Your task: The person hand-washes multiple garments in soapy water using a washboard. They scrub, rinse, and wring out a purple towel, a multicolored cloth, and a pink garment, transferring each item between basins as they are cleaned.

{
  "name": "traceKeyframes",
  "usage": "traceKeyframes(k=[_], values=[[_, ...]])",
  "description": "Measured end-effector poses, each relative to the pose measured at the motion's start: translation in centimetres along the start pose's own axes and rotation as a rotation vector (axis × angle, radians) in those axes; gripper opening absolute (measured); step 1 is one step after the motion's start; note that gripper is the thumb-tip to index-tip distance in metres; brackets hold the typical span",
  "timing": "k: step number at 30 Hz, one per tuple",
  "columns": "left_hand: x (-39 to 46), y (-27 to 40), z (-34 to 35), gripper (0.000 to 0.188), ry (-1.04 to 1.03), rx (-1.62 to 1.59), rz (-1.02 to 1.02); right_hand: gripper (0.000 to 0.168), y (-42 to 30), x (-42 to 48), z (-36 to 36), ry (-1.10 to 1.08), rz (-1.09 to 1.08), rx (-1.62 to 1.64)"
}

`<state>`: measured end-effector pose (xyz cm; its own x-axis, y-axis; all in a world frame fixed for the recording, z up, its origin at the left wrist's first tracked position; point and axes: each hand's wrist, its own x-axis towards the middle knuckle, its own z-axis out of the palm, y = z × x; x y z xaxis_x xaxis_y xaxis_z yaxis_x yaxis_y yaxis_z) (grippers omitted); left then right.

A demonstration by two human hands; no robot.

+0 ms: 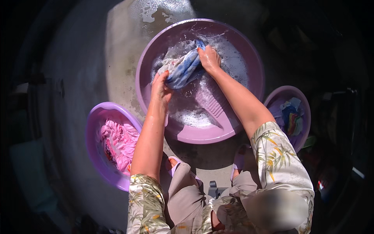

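A wet blue-and-white cloth (185, 68) is stretched between my hands over the soapy water in a large round mauve plastic basin (201, 137). My left hand (161, 84) grips its lower left end, thumb on top. Higher up and to the right, my right hand (209, 58) is closed around the other end, and a blue tip pokes out above the thumb. Below the cloth, a ribbed washboard (211, 103) moulded into the basin slopes down into the water. White suds (233, 65) float around the cloth, and splashes show near the far wall.
To the left stands a purple basin (95, 155) with pink fabric (119, 140) in water. A smaller basin (305, 117) at the right holds multicoloured clothes (292, 117). The concrete floor (119, 67) is wet near the back. My feet in lilac slippers (239, 159) are close to the large basin.
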<state>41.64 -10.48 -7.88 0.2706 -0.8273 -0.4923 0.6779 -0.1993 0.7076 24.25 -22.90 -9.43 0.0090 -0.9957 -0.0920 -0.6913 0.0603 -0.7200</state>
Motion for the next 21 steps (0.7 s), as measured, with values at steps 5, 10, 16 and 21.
traceKeyframes(k=[5, 10, 16, 21], values=[[-1.5, 0.3, 1.6, 0.047, 0.168, 0.277, -0.192, 0.035, 4.4, 0.9, 1.1, -0.091, -0.337, -0.297], [-0.7, -0.4, 0.4, 0.049, 0.172, 0.132, -0.452, 0.027, -5.2, -7.8, -1.1, -0.146, -0.585, 0.293], [1.7, -3.0, -4.8, 0.037, -0.343, 0.139, 0.221, 0.022, -10.9, -14.0, -0.9, -0.215, -0.868, 0.511], [-0.5, -0.8, -0.4, 0.033, -0.027, -0.035, -0.169, 0.030, 0.4, -0.3, 1.7, 0.114, -0.413, -0.243]])
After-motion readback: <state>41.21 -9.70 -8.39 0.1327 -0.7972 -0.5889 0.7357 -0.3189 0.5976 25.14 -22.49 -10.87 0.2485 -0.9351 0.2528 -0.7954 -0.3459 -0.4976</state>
